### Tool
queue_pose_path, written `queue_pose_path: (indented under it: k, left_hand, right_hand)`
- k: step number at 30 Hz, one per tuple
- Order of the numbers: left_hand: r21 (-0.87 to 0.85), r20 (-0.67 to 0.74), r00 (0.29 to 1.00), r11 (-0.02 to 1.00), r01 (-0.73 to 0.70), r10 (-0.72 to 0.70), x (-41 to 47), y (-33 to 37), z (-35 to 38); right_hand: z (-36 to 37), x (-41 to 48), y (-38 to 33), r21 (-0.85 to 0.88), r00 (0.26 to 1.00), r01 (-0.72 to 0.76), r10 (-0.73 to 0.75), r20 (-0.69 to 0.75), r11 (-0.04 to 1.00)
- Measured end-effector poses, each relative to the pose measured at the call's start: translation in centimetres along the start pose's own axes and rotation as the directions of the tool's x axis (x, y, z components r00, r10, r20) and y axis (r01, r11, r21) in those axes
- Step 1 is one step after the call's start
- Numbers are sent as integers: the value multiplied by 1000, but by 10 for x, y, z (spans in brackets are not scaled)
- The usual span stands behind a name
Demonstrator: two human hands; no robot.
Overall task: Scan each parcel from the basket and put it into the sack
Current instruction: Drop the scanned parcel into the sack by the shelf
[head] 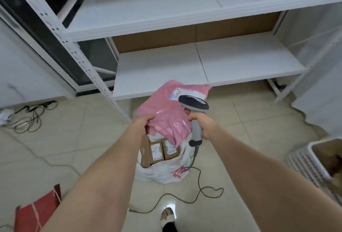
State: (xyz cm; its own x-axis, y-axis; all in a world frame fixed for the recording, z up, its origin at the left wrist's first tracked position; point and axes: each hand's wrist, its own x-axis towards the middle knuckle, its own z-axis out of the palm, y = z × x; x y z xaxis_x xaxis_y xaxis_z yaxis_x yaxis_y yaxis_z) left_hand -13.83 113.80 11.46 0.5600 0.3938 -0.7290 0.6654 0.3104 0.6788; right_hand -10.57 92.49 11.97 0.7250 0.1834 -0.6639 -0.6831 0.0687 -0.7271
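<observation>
My left hand (143, 123) grips the near left edge of a pink plastic parcel (166, 109), held up above the sack with its white label (187, 92) facing up at the far end. My right hand (200, 122) grips the grey handle of a barcode scanner (194, 104), whose dark head hangs just over the label. Below them a white sack (166, 170) with red print stands open on the floor, with several brown cardboard parcels (160, 151) inside. A white basket (312, 161) sits at the right edge, partly cut off.
White metal shelving (203, 65) stands right behind the sack, its lowest board near the parcel. The scanner's cable (201, 189) loops on the tiled floor. A red bag (37, 211) lies at lower left, tangled wires (31, 117) at left, and my foot (168, 218) near the bottom.
</observation>
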Motion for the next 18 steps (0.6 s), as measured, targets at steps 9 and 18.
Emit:
queue_pose_path:
  k: [9, 18]
  left_hand:
    - [133, -277, 961, 990, 51, -12, 133, -52, -67]
    - [343, -287, 945, 904, 255, -158, 303, -175, -67]
  right_hand:
    - [76, 124, 104, 4, 984, -157, 156, -91, 988]
    - [58, 280, 239, 65, 942, -326, 330, -60, 943]
